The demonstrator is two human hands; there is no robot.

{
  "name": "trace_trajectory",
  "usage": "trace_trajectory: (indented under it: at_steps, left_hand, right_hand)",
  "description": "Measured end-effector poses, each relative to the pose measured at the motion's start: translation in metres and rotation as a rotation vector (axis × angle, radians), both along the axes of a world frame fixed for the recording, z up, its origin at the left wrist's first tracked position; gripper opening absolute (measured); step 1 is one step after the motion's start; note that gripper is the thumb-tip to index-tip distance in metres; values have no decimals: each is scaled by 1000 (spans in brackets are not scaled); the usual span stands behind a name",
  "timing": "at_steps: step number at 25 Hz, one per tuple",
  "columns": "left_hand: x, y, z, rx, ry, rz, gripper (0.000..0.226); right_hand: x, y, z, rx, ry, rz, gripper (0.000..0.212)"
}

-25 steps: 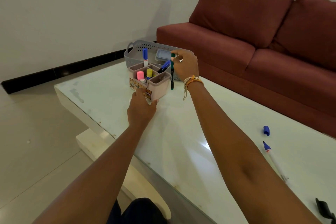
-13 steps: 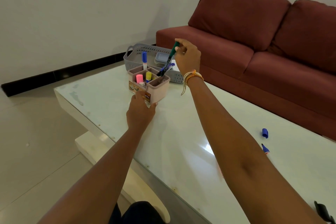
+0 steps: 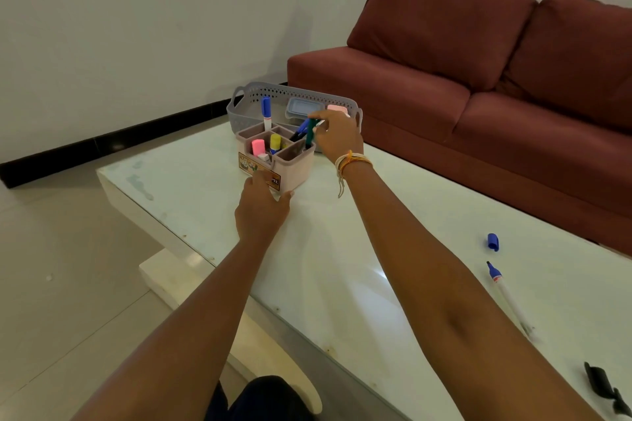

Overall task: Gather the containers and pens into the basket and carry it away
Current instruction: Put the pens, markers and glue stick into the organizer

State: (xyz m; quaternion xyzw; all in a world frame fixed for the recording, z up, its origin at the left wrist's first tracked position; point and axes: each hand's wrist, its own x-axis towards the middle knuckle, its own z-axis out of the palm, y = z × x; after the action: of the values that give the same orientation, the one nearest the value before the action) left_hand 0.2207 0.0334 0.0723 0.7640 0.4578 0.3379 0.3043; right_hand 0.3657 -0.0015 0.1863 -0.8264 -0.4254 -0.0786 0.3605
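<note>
A pink compartment organizer [image 3: 295,169] stands on the white table, just in front of the grey perforated basket [image 3: 253,96]. My left hand [image 3: 263,212] grips the organizer's near corner. The fingertips of my right hand [image 3: 337,137] pinch the top of a green marker [image 3: 310,135], which stands upright in the organizer's right compartment beside a blue pen [image 3: 301,128]. A blue-capped marker [image 3: 266,110], a pink highlighter [image 3: 258,147] and a yellow one [image 3: 275,143] also stand in the organizer. Inside the basket lie a grey lidded container [image 3: 299,107] and a pink item [image 3: 337,108].
An uncapped blue marker [image 3: 506,294] and its blue cap [image 3: 492,242] lie on the table at the right. A black object [image 3: 603,386] sits at the near right edge. A red sofa [image 3: 478,79] runs behind the table; tiled floor is to the left.
My right hand has lowered the green marker from a tilt above the organizer to upright inside its right compartment. My left hand has stayed on the organizer.
</note>
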Motion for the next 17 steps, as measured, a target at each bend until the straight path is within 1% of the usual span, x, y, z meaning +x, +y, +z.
trace_trajectory:
  at_steps: [4, 6, 7, 9, 11, 13, 15, 17]
  left_hand:
    - [-6, -3, 2, 108, -1, -85, 27]
    - [-11, -12, 4, 151, 33, -171, 21]
    - [-13, -19, 4, 200, 79, -229, 19]
    - [-15, -36, 2, 362, 203, -345, 15]
    - [-15, -53, -3, 482, 270, -374, 15]
    - [-13, -66, -4, 497, 332, -315, 24]
    - [-8, -81, -3, 467, 403, -264, 34]
    - [1, -103, -2, 439, 413, -269, 37]
  right_hand:
    - [-8, -37, -10, 104, 96, -34, 44]
    - [-8, -71, -12, 135, 126, -94, 45]
    - [-4, -91, -15, 128, 139, -148, 44]
    - [9, -135, -24, 63, 198, -286, 38]
    - [18, -177, -37, -37, 296, -406, 36]
    - [21, -208, -48, -125, 351, -536, 43]
    - [23, -234, -52, -232, 301, -699, 51]
    - [25, -259, -54, -362, 283, -874, 60]
